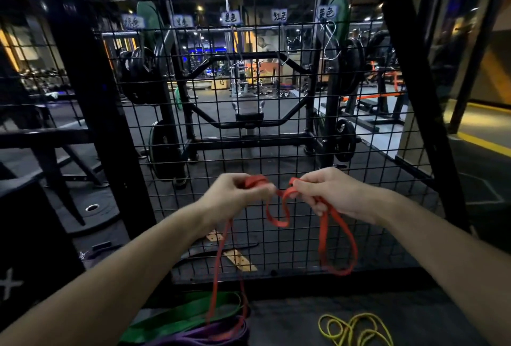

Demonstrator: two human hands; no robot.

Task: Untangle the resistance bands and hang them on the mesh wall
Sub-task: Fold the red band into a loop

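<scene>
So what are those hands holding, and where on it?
Both grip the red resistance band near its knotted middle: left hand on a bunched fold, right hand beside it. Its loops hang below.

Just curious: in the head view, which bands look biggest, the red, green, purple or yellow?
1. red band
2. green band
3. purple band and yellow band: both cut off by the frame edge, so unranked.

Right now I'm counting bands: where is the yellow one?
The yellow band lies coiled on the floor at bottom right, below the right hand.
</scene>
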